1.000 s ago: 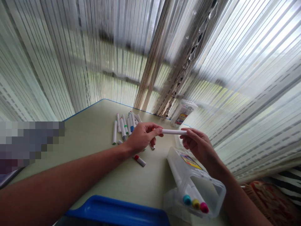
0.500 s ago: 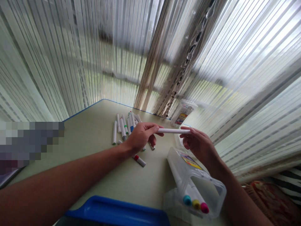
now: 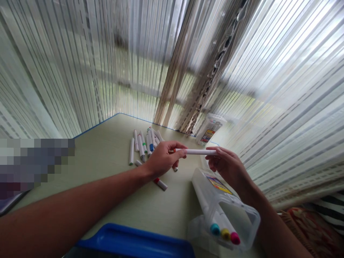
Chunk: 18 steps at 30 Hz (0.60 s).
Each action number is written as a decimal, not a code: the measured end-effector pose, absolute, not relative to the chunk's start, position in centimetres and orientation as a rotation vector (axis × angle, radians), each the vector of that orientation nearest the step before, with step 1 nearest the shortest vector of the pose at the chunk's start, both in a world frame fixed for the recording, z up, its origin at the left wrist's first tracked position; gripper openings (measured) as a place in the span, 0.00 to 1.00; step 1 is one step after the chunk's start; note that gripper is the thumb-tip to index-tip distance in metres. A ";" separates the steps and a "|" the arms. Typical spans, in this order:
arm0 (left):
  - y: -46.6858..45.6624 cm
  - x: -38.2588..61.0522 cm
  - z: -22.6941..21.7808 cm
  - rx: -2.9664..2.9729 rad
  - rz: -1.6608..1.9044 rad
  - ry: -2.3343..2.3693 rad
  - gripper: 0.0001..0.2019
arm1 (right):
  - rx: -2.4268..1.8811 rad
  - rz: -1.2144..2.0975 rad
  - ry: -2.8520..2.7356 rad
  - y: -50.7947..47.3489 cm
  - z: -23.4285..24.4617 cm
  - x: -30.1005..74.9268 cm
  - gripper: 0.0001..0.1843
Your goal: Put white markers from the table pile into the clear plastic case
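A white marker [image 3: 200, 152] is held level between my two hands above the table. My left hand [image 3: 168, 156] pinches its left end, where a bit of orange-red shows between the fingers. My right hand [image 3: 224, 159] grips the opposite end with thumb and fingers. Behind and below my left hand lie several loose white markers [image 3: 142, 143] with coloured bands and ends. One marker with a red band [image 3: 162, 184] lies nearer me. Below my right hand an open clear plastic case [image 3: 199, 182] lies on its side, holding markers with blue, yellow and pink ends.
Another clear case [image 3: 211, 129] with a label stands at the table's back edge by the string curtain [image 3: 139, 71]. A blue tray [image 3: 134, 238] sits at the near edge. To the right is a patterned cushion [image 3: 309, 225]; a blurred patch covers the left.
My left hand has shifted slightly right along the marker, and orange-red now shows at its left end. My right hand stays nearly in place at the other end.
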<state>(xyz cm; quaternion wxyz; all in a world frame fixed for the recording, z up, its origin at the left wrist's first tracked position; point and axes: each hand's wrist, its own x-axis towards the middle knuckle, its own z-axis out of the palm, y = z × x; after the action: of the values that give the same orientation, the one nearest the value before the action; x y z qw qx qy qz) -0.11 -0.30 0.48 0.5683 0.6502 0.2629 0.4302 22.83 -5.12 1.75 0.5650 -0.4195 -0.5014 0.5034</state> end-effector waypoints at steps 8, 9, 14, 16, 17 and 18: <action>-0.1 -0.1 0.0 1.554 0.990 0.601 0.13 | -1.003 1.183 -1.189 -5.3 1.7 22.7 0.12; -0.1 -0.1 -0.1 1.558 0.989 0.604 0.14 | -1.003 1.180 -1.191 -5.3 1.7 22.7 0.12; 0.0 -0.1 -0.2 1.568 0.984 0.614 0.14 | -1.006 1.175 -1.195 -5.4 1.8 22.6 0.12; -0.1 -0.1 -0.2 1.568 0.982 0.617 0.14 | -1.010 1.169 -1.198 -5.4 1.9 22.6 0.12; -0.1 -0.1 -0.2 1.568 0.979 0.618 0.14 | -1.014 1.167 -1.200 -5.5 1.9 22.6 0.12; -0.1 -0.1 -0.2 1.568 0.976 0.618 0.14 | -1.017 1.165 -1.202 -5.5 1.9 22.5 0.12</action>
<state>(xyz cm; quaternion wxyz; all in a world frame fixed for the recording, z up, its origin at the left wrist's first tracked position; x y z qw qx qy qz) -0.08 -0.09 -0.22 0.5621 0.6658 0.2624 0.4146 22.54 -5.49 1.93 0.5577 -0.4309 -0.5096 0.4937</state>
